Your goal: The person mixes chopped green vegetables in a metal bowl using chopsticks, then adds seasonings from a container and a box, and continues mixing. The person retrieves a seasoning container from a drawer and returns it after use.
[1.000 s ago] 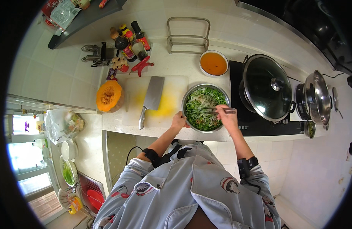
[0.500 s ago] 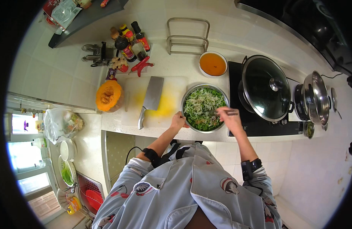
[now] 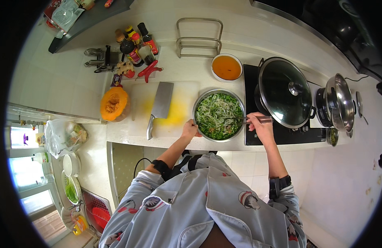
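A round metal bowl (image 3: 196,124) stands on the counter in front of me, full of chopped greens mixed with pale shreds (image 3: 219,115). My left hand (image 3: 190,129) grips the bowl's left rim, its fingers partly hidden by the wall. In my right hand (image 3: 260,126), closed at the bowl's right side, is a pair of dark chopsticks (image 3: 264,119), whose tips reach into the greens. Left of the bowl lies a cutting board (image 3: 137,130) with yellow stains, and on it a cleaver (image 3: 162,101) rests with its handle toward me.
A bowl of orange liquid (image 3: 227,67) sits behind the metal bowl. To the right, a large lidded pan (image 3: 284,93) stands on the black cooktop (image 3: 257,138). A cut pumpkin (image 3: 114,103), red chillies (image 3: 148,71) and several sauce bottles (image 3: 131,51) are at the left. A wire rack (image 3: 199,41) stands at the back.
My right hand has moved right, toward the bowl's outer side, with the chopsticks now lying more level. The pale shreds are spread more among the greens. My left hand stays on the rim.
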`<state>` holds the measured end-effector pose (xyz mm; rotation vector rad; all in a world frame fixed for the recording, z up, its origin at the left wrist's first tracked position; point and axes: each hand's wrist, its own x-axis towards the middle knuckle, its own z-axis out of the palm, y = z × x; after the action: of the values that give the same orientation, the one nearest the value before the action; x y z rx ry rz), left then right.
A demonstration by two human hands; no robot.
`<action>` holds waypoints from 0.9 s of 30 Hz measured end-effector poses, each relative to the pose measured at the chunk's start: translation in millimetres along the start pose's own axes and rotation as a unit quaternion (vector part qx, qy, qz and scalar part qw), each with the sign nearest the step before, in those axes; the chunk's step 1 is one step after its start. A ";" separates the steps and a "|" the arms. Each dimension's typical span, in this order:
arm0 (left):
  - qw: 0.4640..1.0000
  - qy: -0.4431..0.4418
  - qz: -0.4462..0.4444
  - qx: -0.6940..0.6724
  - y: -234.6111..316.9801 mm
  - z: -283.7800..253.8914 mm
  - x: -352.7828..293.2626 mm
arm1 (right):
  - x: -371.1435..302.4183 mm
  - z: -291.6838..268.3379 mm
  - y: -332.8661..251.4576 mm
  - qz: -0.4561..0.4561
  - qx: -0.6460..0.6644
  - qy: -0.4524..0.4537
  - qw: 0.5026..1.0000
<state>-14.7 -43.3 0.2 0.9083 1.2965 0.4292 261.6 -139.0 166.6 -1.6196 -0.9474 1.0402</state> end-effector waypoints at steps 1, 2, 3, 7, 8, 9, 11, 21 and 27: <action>1.000 -0.001 0.003 -0.004 -0.3 0.2 0.0 | -4.1 -7.5 0.9 0.020 0.004 0.011 1.000; 1.000 -0.001 0.005 -0.009 -0.7 0.3 -0.1 | -7.5 -9.3 5.0 0.061 -0.035 0.051 0.996; 1.000 0.001 -0.004 -0.023 -1.2 0.3 -0.2 | -11.2 -6.6 12.0 0.052 -0.036 0.059 0.996; 1.000 0.004 0.020 -0.006 -2.7 1.6 -0.7 | -16.5 33.3 58.6 0.066 0.063 0.185 0.978; 1.000 0.001 0.010 0.000 -2.3 1.5 -0.5 | -15.9 42.1 68.3 0.050 0.083 0.212 0.973; 1.000 -0.003 -0.004 -0.005 -1.5 1.2 0.0 | -14.1 49.7 75.7 0.055 0.148 0.211 0.965; 1.000 0.003 -0.004 0.006 -1.3 0.6 -1.0 | -7.9 56.1 81.1 0.063 0.214 0.174 0.959; 1.000 0.002 -0.006 0.009 2.8 1.4 -3.1 | 9.7 74.0 36.7 -0.033 0.184 0.062 0.980; 1.000 -0.006 -0.014 0.001 3.7 0.0 -2.4 | 13.7 46.0 35.3 0.062 0.061 0.128 0.988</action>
<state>-14.5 -42.8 4.5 0.8919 1.2977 0.4006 227.0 -121.0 121.6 -1.6778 -0.6079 0.9258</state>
